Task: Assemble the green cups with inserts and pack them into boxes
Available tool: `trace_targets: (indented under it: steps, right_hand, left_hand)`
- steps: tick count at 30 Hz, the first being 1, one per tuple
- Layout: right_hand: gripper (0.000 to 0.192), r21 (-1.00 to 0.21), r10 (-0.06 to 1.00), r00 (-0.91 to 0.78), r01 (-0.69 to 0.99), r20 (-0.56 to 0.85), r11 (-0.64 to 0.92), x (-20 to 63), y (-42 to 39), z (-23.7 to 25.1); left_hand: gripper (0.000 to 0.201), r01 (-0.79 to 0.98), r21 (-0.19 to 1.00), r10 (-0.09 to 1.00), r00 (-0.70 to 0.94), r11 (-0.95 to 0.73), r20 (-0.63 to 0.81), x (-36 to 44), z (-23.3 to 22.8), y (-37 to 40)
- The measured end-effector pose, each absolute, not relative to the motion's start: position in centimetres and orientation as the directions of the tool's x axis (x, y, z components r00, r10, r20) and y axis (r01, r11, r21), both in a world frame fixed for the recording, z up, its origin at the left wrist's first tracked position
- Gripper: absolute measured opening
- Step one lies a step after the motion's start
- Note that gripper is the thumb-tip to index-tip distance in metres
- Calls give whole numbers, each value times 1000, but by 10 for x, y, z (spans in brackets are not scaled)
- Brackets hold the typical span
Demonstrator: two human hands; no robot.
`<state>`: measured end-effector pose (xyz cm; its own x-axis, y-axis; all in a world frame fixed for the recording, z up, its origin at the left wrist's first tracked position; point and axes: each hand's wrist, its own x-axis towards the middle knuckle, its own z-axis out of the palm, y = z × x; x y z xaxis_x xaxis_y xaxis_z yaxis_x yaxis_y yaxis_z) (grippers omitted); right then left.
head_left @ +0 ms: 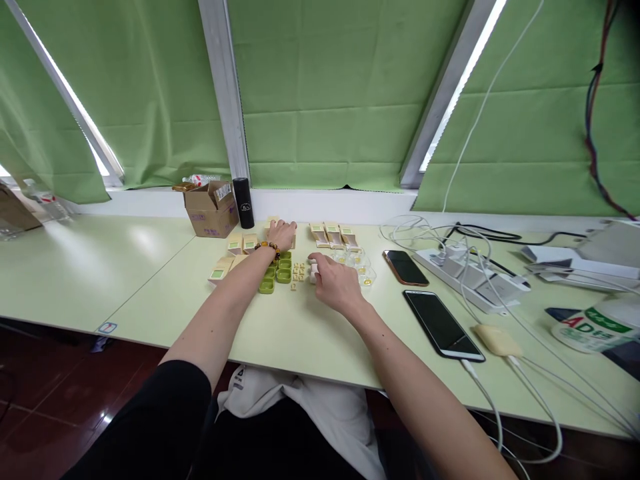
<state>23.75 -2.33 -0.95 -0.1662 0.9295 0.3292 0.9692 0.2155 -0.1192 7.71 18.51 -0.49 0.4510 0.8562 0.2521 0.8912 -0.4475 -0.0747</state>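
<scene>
Looks partway along, with green trays (pixel 284 275) nearest beside yellow pieces (pixel 295 275) lying loose, then a half-curled right hand (pixel 336 280) by white pieces (pixel 313 271), cannot tell if gripping, and farther, a bent left hand (pixel 283 233), hiding its grip, near cream boxes (pixel 250 243) already in rows.

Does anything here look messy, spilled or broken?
Nothing looks spilled or broken that I can see. The odd spot is on the right: white cables tangle around the power strip, and some loop past the front edge of the table, where they might snag. By contrast, the green containers sit grouped together.
</scene>
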Motion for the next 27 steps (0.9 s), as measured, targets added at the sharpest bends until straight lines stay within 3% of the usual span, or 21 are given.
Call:
trace_targets:
  steps: [5,11,27]
  right_hand:
    - [55,-114,931,-179,968,319,225,236,-24,-10]
    - [57,-111,932,-194,965,306,238,232,-25,-11]
    - [56,-81,925,-237,959,298,272,230,-25,-16]
  left_hand:
    - [55,907,-77,858,416,-413,302,79,-5,168]
    - [48,887,-64,865,460,-457,198,87,-10,140]
    - [56,934,114,939,330,-340,97,100,-20,173]
